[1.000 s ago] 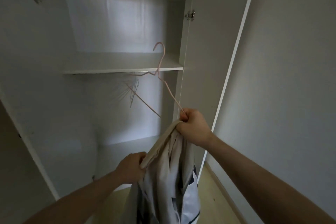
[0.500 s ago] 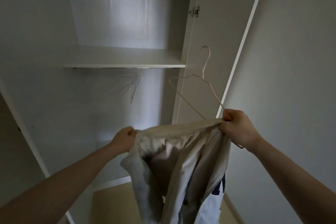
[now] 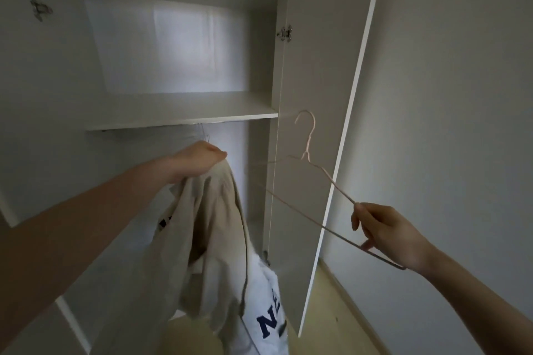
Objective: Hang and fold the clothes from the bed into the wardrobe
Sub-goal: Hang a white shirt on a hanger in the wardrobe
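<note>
The left hand (image 3: 199, 161) grips the jacket (image 3: 207, 239) up before the open wardrobe (image 3: 184, 118). Well apart, the right hand (image 3: 383, 233) pinches the hanger (image 3: 308, 153) by its end.

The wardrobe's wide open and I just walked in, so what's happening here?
A person stands at the open wardrobe. The left hand holds up a beige jacket with dark lettering; the right hand grips one end of a pink wire hanger, held apart from the jacket. The jacket is not yet on the hanger.
</note>
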### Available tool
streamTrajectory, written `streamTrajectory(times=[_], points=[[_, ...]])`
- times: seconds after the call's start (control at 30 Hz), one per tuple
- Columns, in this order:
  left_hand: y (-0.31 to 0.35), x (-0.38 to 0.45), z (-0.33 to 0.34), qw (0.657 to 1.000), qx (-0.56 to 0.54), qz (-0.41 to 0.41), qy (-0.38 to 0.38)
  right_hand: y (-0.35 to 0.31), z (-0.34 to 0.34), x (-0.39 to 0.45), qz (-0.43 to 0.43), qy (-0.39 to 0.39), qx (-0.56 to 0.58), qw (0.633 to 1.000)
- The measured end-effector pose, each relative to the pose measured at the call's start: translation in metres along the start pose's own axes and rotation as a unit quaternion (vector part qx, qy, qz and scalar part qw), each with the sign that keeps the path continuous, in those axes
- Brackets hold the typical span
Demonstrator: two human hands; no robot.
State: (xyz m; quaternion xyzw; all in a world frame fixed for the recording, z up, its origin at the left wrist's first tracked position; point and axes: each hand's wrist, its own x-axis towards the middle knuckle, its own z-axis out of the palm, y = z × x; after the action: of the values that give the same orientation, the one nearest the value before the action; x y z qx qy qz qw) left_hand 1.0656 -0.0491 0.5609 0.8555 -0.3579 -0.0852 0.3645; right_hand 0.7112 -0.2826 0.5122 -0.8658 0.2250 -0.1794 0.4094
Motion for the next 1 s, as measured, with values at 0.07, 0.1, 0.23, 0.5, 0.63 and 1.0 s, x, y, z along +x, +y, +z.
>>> streamTrajectory(times=[0.07, 0.1, 0.23, 0.5, 0.63, 1.0], points=[[-0.012, -0.005, -0.005, 0.998, 0.057, 0.01, -0.005, -0.001, -0.003, -0.011, -0.017, -0.023, 0.025, 0.999], [-0.016, -0.007, -0.009, 0.996, 0.091, 0.015, -0.01, -0.001, -0.005, -0.016, -0.024, -0.037, 0.027, 0.999], [-0.03, -0.015, -0.025, 0.977, 0.211, 0.027, -0.021, -0.003, -0.009, -0.032, -0.048, -0.061, -0.029, 0.997], [-0.049, -0.025, -0.054, 0.965, 0.257, 0.035, 0.033, -0.024, 0.013, -0.031, -0.069, -0.093, -0.016, 0.993], [-0.043, -0.029, -0.059, 0.966, 0.247, 0.06, 0.037, -0.035, 0.031, -0.025, -0.083, -0.083, -0.004, 0.993], [-0.047, -0.044, -0.099, 0.958, 0.265, 0.062, 0.091, -0.038, 0.021, -0.027, -0.081, -0.023, 0.03, 0.996]])
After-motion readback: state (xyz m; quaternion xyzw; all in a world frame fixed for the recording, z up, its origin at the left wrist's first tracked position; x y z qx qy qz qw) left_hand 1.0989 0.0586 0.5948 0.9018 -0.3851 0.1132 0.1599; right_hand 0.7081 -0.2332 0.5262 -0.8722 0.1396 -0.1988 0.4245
